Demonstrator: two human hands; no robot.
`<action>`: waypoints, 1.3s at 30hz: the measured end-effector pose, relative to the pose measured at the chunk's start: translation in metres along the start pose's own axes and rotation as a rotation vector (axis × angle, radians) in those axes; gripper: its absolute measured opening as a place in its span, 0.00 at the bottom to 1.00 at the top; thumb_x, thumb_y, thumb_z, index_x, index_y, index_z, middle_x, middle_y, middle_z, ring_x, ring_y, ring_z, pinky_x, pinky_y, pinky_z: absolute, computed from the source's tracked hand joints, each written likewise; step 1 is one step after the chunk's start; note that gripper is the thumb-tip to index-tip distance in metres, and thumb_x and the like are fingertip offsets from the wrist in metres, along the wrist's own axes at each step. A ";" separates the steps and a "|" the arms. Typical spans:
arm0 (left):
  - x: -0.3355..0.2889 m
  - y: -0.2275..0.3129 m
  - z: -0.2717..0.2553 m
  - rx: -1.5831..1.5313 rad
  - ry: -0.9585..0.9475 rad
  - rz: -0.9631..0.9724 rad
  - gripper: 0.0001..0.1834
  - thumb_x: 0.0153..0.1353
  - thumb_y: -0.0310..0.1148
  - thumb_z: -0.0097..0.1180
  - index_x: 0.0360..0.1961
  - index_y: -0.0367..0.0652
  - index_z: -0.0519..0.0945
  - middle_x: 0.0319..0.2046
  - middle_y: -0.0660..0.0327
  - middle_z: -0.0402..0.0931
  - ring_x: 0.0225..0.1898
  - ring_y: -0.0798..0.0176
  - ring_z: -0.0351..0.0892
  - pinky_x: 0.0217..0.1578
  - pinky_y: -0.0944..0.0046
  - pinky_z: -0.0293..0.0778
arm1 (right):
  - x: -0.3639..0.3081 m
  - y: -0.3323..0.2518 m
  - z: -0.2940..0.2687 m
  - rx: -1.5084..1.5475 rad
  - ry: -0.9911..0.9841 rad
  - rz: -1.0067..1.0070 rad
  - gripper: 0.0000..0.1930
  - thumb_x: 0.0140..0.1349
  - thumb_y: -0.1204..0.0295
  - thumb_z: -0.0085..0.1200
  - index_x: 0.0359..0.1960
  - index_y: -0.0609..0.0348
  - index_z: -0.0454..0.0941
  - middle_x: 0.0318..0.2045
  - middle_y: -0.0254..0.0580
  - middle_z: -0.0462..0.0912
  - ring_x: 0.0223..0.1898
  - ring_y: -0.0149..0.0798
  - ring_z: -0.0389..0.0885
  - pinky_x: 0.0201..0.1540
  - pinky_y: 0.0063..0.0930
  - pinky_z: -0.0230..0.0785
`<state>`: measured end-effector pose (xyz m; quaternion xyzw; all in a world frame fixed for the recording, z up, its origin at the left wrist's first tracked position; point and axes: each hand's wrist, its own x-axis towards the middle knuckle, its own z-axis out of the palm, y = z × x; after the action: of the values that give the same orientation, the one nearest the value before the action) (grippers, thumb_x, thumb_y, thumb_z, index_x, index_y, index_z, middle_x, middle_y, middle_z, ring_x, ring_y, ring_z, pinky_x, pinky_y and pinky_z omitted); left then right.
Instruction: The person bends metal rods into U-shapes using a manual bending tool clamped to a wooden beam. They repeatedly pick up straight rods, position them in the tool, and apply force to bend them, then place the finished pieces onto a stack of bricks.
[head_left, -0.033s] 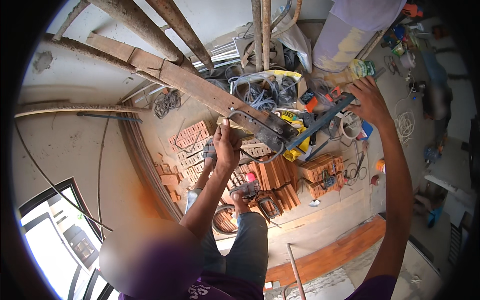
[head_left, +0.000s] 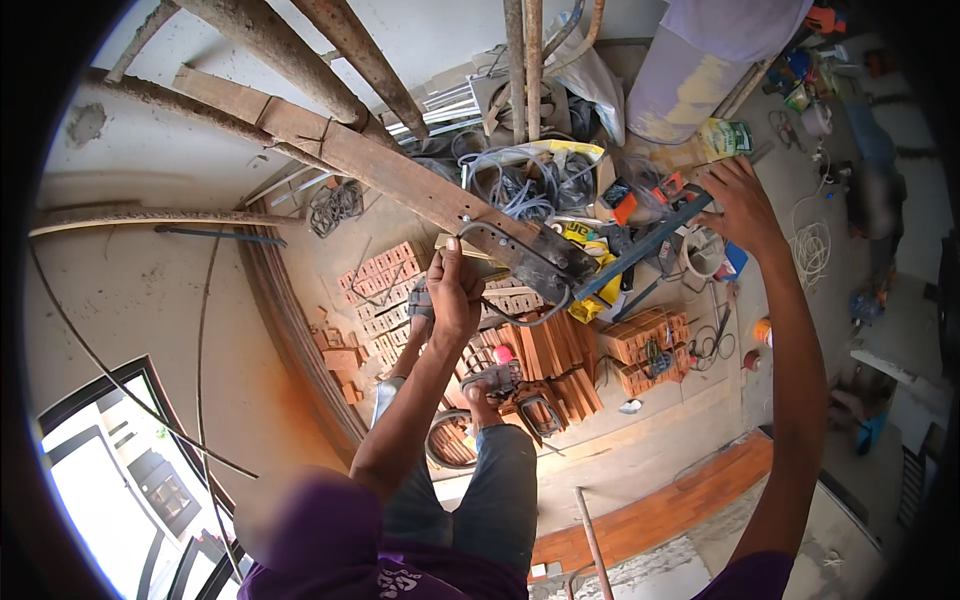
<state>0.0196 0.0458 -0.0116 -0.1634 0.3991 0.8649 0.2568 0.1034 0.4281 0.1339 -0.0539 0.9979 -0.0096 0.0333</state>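
Observation:
My left hand (head_left: 456, 290) is closed on a thin, bent grey metal rod (head_left: 540, 320), which loops past the near side of a long wooden plank (head_left: 385, 185). The plank slants from the upper left to the centre; bolts and holes show near its dark end. From that end a dark blue-grey metal bar (head_left: 640, 245) reaches up to the right. My right hand (head_left: 738, 200) is closed around the bar's far end, arm stretched out. How the bar meets the rod and the plank is hard to make out.
Below lie stacked hollow bricks (head_left: 645, 350) and reddish boards or tiles (head_left: 550, 355), beside my sandalled feet (head_left: 490, 378). Rusty poles (head_left: 275, 60) rise at the upper left. Tangled hoses (head_left: 520, 185), bags and a bucket (head_left: 702, 250) crowd the floor beyond the plank.
A blurred, purple-topped shape at the lower left has shifted, uncovering more of a thin rod by the window. My hands and the bar have hardly moved.

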 end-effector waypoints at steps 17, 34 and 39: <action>0.004 0.000 -0.004 0.055 -0.041 -0.099 0.19 0.68 0.44 0.52 0.21 0.54 0.63 0.15 0.76 0.51 0.15 0.79 0.45 0.15 0.74 0.45 | -0.001 0.004 -0.024 0.069 -0.128 0.015 0.28 0.44 0.48 0.65 0.34 0.62 0.79 0.30 0.42 0.73 0.41 0.45 0.70 0.52 0.38 0.61; 0.012 -0.004 -0.007 0.088 -0.044 -0.076 0.14 0.69 0.46 0.51 0.28 0.52 0.70 0.16 0.76 0.51 0.16 0.79 0.46 0.16 0.75 0.48 | -0.039 -0.003 -0.011 0.056 -0.128 0.121 0.29 0.45 0.47 0.65 0.35 0.63 0.78 0.31 0.42 0.73 0.39 0.45 0.70 0.51 0.38 0.60; 0.012 -0.005 -0.005 0.019 0.009 -0.126 0.18 0.69 0.43 0.52 0.22 0.53 0.65 0.14 0.75 0.51 0.15 0.78 0.46 0.16 0.74 0.48 | -0.040 0.003 -0.006 0.102 -0.052 0.065 0.29 0.45 0.47 0.64 0.35 0.63 0.78 0.30 0.43 0.71 0.39 0.46 0.68 0.51 0.39 0.59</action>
<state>0.0128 0.0490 -0.0239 -0.1895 0.3974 0.8424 0.3107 0.1422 0.4353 0.1424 -0.0199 0.9962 -0.0577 0.0623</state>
